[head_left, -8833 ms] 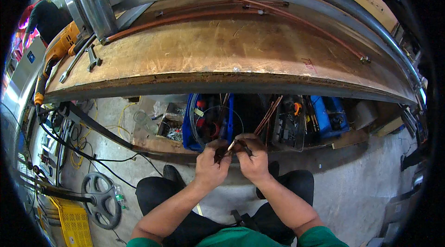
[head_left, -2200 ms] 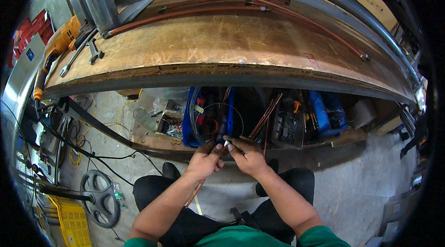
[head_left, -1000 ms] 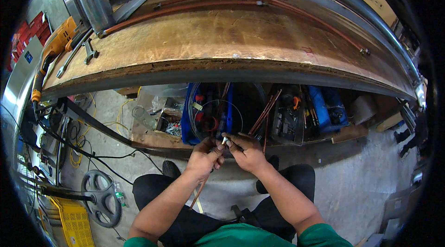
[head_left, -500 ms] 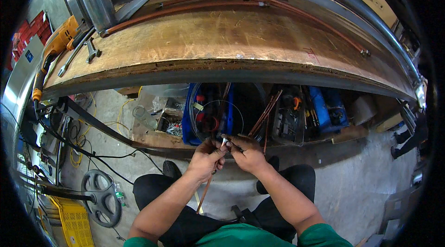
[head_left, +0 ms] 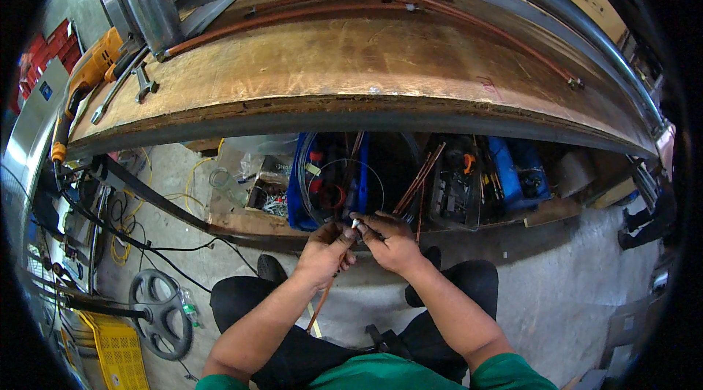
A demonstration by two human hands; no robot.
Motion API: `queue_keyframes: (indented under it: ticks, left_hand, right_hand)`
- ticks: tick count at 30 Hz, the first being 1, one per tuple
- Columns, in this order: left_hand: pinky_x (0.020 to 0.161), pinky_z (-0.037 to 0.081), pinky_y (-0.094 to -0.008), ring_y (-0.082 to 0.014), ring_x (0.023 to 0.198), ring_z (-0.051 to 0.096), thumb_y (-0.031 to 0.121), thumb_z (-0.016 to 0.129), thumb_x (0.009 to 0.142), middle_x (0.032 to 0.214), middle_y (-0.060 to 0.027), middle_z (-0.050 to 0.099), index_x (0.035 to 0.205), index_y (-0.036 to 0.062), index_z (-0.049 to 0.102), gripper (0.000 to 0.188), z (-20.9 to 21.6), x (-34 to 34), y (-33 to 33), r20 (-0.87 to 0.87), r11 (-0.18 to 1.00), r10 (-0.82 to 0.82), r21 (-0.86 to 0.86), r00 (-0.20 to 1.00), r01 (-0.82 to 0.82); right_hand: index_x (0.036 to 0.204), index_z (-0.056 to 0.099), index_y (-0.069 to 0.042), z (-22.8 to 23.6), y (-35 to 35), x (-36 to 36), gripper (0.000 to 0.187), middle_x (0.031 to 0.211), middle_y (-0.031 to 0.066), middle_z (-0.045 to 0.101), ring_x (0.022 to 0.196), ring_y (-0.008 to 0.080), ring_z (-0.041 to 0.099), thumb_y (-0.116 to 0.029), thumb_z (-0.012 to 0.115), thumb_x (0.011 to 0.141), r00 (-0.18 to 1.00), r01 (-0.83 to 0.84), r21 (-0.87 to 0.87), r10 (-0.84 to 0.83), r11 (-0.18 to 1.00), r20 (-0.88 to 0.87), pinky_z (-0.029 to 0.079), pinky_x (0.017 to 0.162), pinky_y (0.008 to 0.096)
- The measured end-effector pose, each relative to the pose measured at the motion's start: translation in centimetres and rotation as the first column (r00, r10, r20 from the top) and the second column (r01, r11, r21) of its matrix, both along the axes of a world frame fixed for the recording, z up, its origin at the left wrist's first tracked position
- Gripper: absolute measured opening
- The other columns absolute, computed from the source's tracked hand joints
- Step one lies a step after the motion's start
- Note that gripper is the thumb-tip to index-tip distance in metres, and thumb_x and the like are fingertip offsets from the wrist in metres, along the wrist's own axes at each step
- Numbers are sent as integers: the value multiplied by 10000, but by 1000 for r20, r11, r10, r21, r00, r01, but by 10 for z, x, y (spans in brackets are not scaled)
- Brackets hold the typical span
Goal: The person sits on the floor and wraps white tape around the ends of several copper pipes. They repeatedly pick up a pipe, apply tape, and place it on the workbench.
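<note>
In front of my lap, below the bench edge, my two hands meet. My left hand (head_left: 322,254) is closed around a thin copper-coloured tube (head_left: 319,309), whose lower part hangs down toward my lap. At the upper end of the tube, between my fingertips, a small white piece (head_left: 356,224) shows; its kind is too small to tell. My right hand (head_left: 389,242) pinches at this white piece, its thumb and fingers pressed together. The fingers hide most of the tube's upper end.
A wooden workbench (head_left: 307,60) carries copper tubes (head_left: 491,35), a wrench (head_left: 144,84) and an orange power tool (head_left: 95,60). On the shelf beneath stand a blue bin (head_left: 299,199) and a tray of small parts (head_left: 455,199). Left are black cables, a handwheel (head_left: 160,313) and a yellow crate (head_left: 117,350).
The fingers of my right hand have shifted slightly over the white piece, so less of it shows. The tube's lower end has swung a little to the left.
</note>
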State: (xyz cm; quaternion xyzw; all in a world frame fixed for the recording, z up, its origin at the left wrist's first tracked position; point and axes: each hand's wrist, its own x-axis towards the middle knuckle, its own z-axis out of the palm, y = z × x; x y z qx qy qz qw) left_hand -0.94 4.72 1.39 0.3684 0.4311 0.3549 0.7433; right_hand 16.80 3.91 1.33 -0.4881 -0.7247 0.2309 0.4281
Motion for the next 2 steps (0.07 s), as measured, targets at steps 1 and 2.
queue_keyframes:
  ticks: [1,2]
  left_hand:
    - [480,429,-242,-107,596,575,312,658,945,817,-13,603,1042,104,564,248,-5,-1,2,25,999,-7,-44,1000,9]
    - [490,441,-248,-117,618,595,299,676,934,853,-17,620,1075,119,556,258,-13,-2,4,51,996,-14,-87,999,18]
  right_hand:
    - [1189,667,-76,0,0,0,322,890,161,660,810,313,652,-156,667,877,1000,4,-7,-4,1000,17,505,728,359]
    - [1200,661,-78,1,-1,0,345,899,164,660,819,307,654,-154,680,864,999,8,-14,-7,1000,34,505,728,356]
